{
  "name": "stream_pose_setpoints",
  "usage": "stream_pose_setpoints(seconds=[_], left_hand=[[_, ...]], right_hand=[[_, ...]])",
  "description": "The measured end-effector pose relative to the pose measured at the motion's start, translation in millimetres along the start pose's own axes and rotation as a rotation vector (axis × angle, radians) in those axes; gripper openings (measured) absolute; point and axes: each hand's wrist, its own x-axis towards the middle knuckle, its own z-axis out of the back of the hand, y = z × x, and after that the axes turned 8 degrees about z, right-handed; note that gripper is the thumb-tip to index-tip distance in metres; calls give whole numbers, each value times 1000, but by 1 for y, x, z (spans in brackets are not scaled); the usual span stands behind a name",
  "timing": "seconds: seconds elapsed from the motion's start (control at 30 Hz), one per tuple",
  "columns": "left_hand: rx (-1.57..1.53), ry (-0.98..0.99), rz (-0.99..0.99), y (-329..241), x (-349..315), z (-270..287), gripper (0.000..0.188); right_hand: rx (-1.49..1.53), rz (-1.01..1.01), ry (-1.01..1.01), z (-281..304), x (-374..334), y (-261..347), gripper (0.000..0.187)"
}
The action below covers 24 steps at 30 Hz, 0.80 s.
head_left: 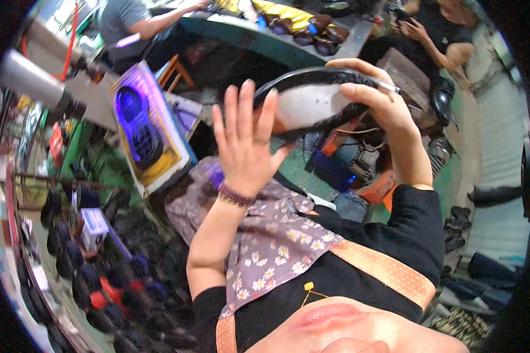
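My right hand (388,103) grips one end of a black shoe (315,106), thumb on the near side and fingers over the far edge. A glossy rim and a pale grey-white area show on the shoe, which is held up at chest height. Close to its other end is my left hand (241,144), fingers spread and palm flat, holding nothing; whether the fingertips touch the shoe I cannot tell. To the left, a dark shoe sole (136,126) lies under purple light on a yellowish board (162,162).
Racks with many dark shoes (109,265) stand at the lower left. A grey cylindrical machine part (35,82) juts in at upper left. Across a green bench (247,41) with brown shoe pieces (318,35), one person (121,20) works; another person (447,44) sits at upper right.
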Motion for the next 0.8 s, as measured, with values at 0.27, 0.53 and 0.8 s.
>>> stream_pose_setpoints(seconds=[0.27,0.53,0.8], left_hand=[[-49,-36,432,22,-60,41,113],[-473,-51,739,32,-101,56,109],[-1649,-218,1393,45,-104,65,81]], right_hand=[[483,-11,414,-97,35,-32,62],[619,108,555,-151,33,-56,63],[602,202,453,-191,10,-65,81]])
